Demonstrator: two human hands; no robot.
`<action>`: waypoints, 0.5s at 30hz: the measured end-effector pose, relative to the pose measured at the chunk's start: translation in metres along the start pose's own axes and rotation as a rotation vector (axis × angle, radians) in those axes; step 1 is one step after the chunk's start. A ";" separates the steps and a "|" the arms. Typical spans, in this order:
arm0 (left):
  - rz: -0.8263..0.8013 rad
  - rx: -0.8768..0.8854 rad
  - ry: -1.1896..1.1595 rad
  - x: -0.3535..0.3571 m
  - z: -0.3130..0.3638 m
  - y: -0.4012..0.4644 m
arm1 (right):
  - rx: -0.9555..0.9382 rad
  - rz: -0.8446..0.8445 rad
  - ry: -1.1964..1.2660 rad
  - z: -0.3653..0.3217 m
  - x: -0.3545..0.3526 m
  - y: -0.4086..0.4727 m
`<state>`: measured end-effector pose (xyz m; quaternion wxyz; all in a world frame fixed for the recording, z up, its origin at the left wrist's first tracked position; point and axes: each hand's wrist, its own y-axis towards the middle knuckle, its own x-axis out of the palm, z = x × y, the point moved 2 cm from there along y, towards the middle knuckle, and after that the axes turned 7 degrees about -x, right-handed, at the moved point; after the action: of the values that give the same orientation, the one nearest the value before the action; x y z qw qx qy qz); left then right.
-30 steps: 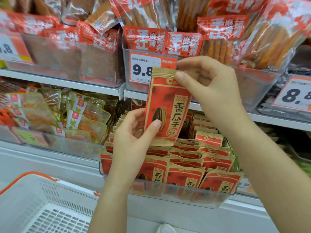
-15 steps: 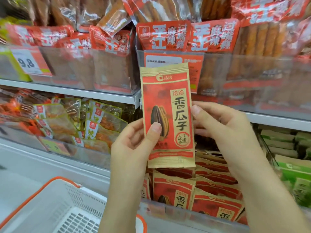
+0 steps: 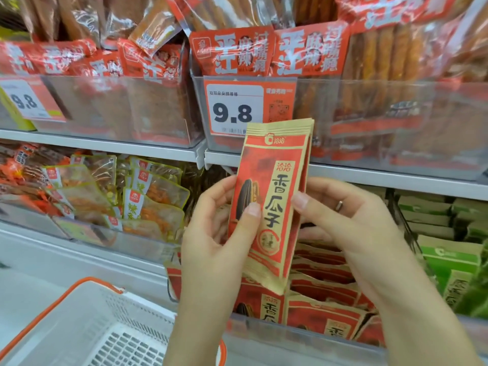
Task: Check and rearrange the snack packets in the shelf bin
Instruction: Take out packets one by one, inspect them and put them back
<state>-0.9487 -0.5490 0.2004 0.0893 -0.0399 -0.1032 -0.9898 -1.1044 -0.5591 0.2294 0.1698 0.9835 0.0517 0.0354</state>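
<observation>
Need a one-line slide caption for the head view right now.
Both hands, left and right, hold a red sunflower-seed packet upright above the matching packets in the clear shelf bin.

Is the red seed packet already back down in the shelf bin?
No, both the left hand and right hand hold the red seed packet upright above the shelf bin.

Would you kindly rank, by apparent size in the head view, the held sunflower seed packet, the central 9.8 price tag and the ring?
1. Sunflower seed packet, though nearness to the camera inflates it.
2. 9.8 price tag.
3. Ring on the right hand.
</observation>
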 end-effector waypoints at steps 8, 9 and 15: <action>-0.220 -0.068 0.078 -0.004 -0.002 -0.006 | -0.026 0.020 0.061 0.000 0.011 -0.009; -0.236 -0.073 0.061 -0.006 -0.001 -0.006 | -0.050 0.057 0.071 -0.001 0.010 -0.009; -0.347 -0.115 0.078 -0.016 0.002 -0.008 | -0.098 0.179 0.061 -0.008 0.008 -0.006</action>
<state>-0.9343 -0.5375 0.1995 -0.0814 0.0120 -0.0484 -0.9954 -1.0974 -0.5500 0.2356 0.2124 0.9731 -0.0331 0.0830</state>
